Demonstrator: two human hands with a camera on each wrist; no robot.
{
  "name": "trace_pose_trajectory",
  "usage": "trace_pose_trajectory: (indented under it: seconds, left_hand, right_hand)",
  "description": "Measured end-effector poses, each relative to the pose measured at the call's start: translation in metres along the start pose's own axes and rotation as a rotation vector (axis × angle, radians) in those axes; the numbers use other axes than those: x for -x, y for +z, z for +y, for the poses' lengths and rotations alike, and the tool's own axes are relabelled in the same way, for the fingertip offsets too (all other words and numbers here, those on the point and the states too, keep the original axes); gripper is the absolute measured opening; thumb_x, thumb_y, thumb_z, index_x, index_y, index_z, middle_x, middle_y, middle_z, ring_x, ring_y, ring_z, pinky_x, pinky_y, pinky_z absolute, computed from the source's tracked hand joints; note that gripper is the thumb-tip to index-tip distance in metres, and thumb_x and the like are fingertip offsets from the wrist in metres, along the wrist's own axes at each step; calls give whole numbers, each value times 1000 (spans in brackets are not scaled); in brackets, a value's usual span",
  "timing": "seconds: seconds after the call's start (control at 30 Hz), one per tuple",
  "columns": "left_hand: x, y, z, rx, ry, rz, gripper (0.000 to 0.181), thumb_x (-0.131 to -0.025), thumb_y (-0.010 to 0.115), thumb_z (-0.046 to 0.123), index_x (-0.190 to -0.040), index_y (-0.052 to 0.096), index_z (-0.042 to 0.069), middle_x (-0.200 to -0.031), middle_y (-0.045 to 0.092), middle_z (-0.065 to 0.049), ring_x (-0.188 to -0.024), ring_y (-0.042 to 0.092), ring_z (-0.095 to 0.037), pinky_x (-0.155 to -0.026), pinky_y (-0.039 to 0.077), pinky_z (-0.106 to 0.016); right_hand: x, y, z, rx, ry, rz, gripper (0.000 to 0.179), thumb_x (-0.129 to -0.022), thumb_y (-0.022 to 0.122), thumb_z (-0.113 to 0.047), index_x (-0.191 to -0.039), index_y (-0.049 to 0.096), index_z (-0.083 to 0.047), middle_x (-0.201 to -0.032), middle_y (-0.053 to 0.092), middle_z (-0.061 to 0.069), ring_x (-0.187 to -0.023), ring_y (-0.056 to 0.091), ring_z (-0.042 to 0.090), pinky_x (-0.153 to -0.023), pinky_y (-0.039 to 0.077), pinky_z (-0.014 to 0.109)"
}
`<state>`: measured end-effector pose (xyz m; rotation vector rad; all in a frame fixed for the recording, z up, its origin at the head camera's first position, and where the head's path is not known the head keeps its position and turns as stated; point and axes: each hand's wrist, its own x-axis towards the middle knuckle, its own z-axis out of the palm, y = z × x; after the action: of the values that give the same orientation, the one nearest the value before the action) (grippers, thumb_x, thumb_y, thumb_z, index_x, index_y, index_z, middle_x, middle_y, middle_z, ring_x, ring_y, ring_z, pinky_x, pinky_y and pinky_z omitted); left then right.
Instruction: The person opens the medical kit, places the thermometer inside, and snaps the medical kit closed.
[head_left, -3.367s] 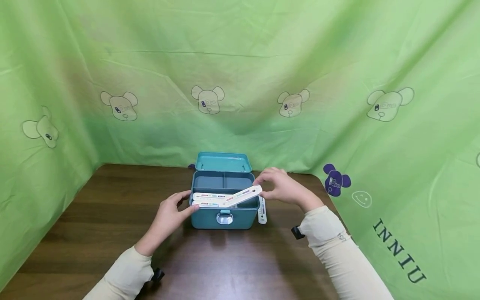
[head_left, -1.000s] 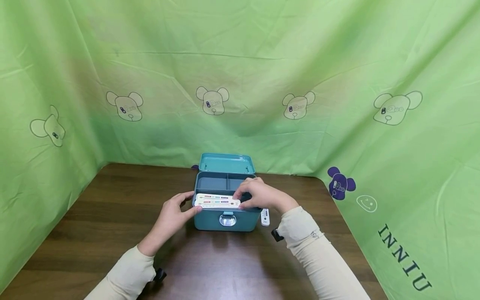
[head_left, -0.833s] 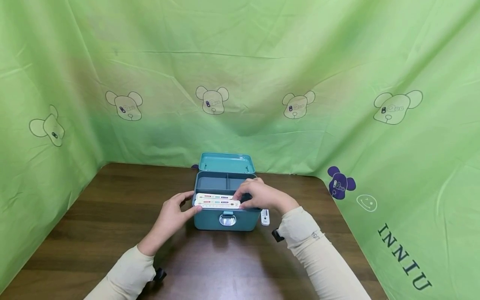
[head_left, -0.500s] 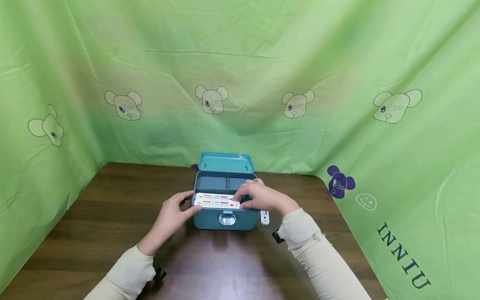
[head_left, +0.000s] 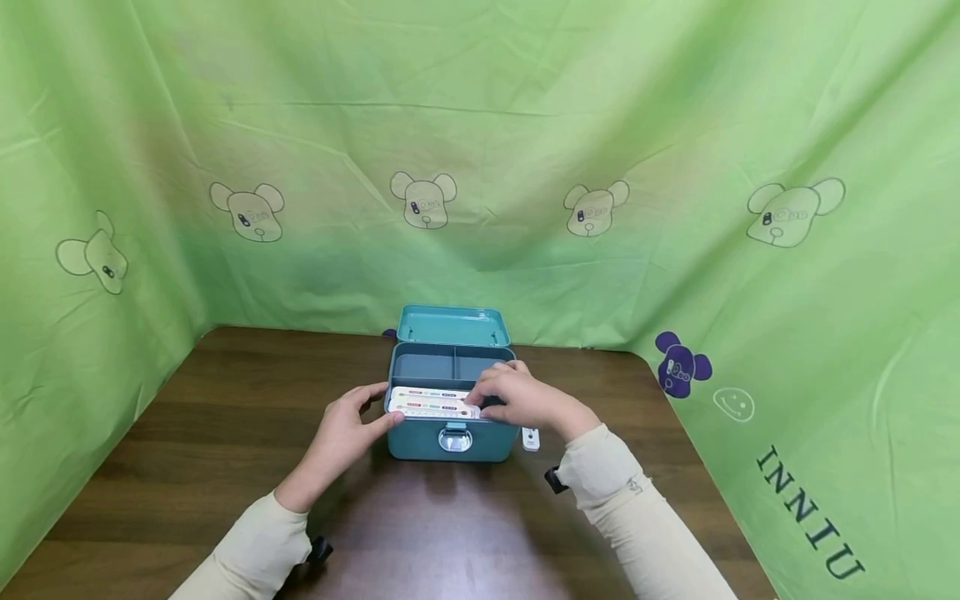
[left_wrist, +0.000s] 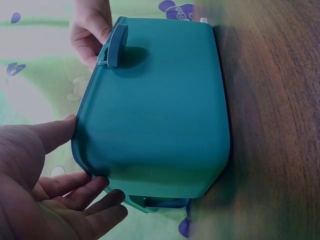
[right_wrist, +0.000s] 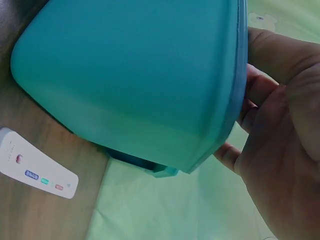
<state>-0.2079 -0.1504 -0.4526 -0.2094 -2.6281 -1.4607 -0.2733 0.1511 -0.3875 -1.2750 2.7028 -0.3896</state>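
Clock taken from the head view, twelve at the far side. We have the teal box (head_left: 423,442) in the middle of the counter (head_left: 247,433), lid (head_left: 453,325) tipped back at twelve, clasp (head_left: 455,440) at six. Inside, along the near side, we note a front white strip (head_left: 431,409) and a rear white strip (head_left: 427,393), side by side, long axes running nine to three. The right hand (head_left: 528,398) comes in over the box's three o'clock end, so both strips lie at nine o'clock from it, ends toward its fingertips; we judge this end-on line the relation that matters. Its thumb and forefinger sit close together by those ends; whether they pinch a strip or only rest there, we cannot tell. The left hand (head_left: 347,425) spans the box's eight o'clock corner, thumb on the near rim, fingers loosely spread along the end wall, close to the strips' other ends. A loose white strip (head_left: 531,439) lies on the counter near the box's end wall, at six o'clock from the right hand, plainly the nearer hand; its axis runs roughly twelve to six, crosswise to the boxed pair.
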Motion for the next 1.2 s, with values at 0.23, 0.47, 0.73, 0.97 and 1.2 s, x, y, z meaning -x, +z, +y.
trace_pose_trajectory:
  seconds: [0.23, 0.47, 0.73, 0.97, 1.2]
  left_hand:
    - [0, -3, 1, -1, -13, -1, 63, -88, 83, 33, -141, 61, 5, -135, 65, -14, -128, 61, -33, -106, 52, -52]
    - [-2, -1, 1, -1, 4, 2, 63, -88, 83, 34, -140, 61, 5, -136, 65, -14, -128, 61, -32, -105, 52, -51]
    - [0, 0, -2, 13, 3, 5, 63, -88, 83, 33, -140, 62, 5, -135, 65, -14, -128, 61, -33, -107, 51, -51]
    - [4, 0, -7, -2, -20, -1, 66, -88, 82, 38, -142, 60, 6, -137, 64, -13, -129, 60, -33, -106, 51, -52]
    - [3, 0, -5, 1, -12, -1, 66, -88, 82, 39, -142, 60, 6, -137, 64, -13, -129, 60, -33, -106, 51, -52]
  right_hand:
    - [7, 13, 8, -23, -72, 148, 19, -97, 70, -15, -115, 76, -18, -111, 69, -6, -111, 55, 16, -98, 35, 46]
    - [19, 21, 6, -5, -53, 324, 25, -98, 69, -13, -122, 74, -15, -114, 68, -2, -112, 57, 19, -102, 37, 47]
    - [42, 34, 5, -22, -51, 553, 28, -94, 72, -11, -122, 74, -8, -116, 68, 2, -115, 57, 23, -105, 37, 50]
    - [57, 45, 15, -56, 22, 730, 32, -89, 78, -10, -121, 74, -8, -113, 68, 4, -108, 57, 24, -98, 38, 51]
    - [71, 36, 31, -98, 193, 750, 34, -91, 77, -13, -125, 72, -8, -116, 68, 6, -113, 55, 27, -100, 35, 50]
